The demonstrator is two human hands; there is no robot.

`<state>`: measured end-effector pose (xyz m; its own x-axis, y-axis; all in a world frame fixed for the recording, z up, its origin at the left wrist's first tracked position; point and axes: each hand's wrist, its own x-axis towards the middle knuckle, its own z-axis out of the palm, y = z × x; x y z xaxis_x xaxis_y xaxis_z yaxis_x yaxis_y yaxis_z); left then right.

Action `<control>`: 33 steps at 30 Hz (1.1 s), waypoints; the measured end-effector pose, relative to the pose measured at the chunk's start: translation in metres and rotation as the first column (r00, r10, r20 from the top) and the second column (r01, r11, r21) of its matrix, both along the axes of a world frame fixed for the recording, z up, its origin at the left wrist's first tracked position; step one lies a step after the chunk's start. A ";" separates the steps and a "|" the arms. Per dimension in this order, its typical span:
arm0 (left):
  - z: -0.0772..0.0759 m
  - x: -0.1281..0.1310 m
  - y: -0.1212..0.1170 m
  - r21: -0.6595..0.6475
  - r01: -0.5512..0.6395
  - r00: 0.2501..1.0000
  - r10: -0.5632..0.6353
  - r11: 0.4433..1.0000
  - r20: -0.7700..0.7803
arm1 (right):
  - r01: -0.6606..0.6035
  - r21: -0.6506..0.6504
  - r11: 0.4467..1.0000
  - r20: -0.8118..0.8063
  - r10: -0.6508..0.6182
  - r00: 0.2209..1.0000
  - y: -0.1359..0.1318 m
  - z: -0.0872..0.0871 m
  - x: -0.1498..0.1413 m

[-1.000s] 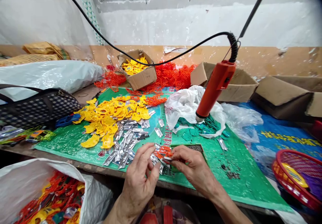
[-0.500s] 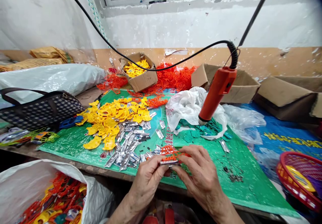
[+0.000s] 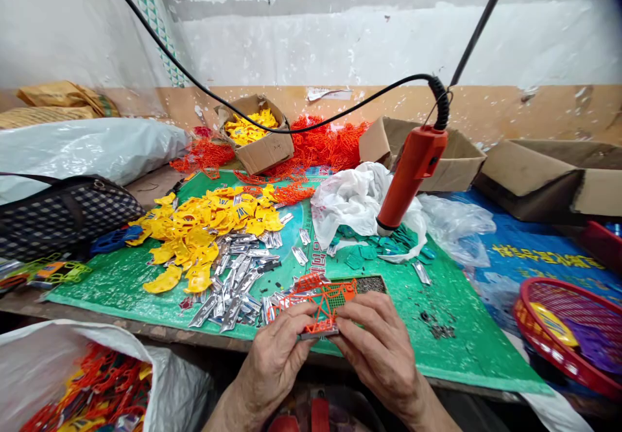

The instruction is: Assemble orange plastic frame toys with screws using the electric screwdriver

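Observation:
Between my hands is an orange openwork plastic frame (image 3: 324, 302), with a grey metal-looking strip (image 3: 318, 333) along its near edge. The fingers of my left hand (image 3: 272, 351) are closed on its left end. My right hand (image 3: 381, 344) pinches the right end, fingertips partly hidden behind it. Just beyond lies a tray of small dark screw-like pieces (image 3: 372, 284), partly covered by the frame and my hand. Silver metal plates (image 3: 238, 286) are heaped to the left, with yellow plastic pieces (image 3: 208, 215) behind them.
A red electric screwdriver (image 3: 412, 173) hangs on a black cable above teal plastic pieces (image 3: 372, 247) and a white bag (image 3: 347, 202). At right stands a red basket (image 3: 522, 315); at lower left, a sack (image 3: 179, 380) of coloured parts. Cardboard boxes (image 3: 265, 153) line the wall.
The orange frame has been turned and now shows its lattice more fully, with the strip facing me. My hands have lowered slightly. The view has shifted a little to the right.

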<state>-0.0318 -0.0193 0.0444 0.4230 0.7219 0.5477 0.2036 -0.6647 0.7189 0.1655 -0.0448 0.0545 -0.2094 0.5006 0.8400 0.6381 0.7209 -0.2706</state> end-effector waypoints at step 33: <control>-0.012 -0.009 -0.003 0.172 0.029 0.996 -0.015 0.985 -0.083 | -0.017 -0.105 0.994 -0.006 0.016 1.000 -0.008 -0.019 0.001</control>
<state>-0.0406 -0.0222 0.0320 0.4857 0.6091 0.6269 0.2404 -0.7826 0.5742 0.1664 -0.0523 0.0357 -0.2144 0.5823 0.7842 0.6249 0.6988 -0.3481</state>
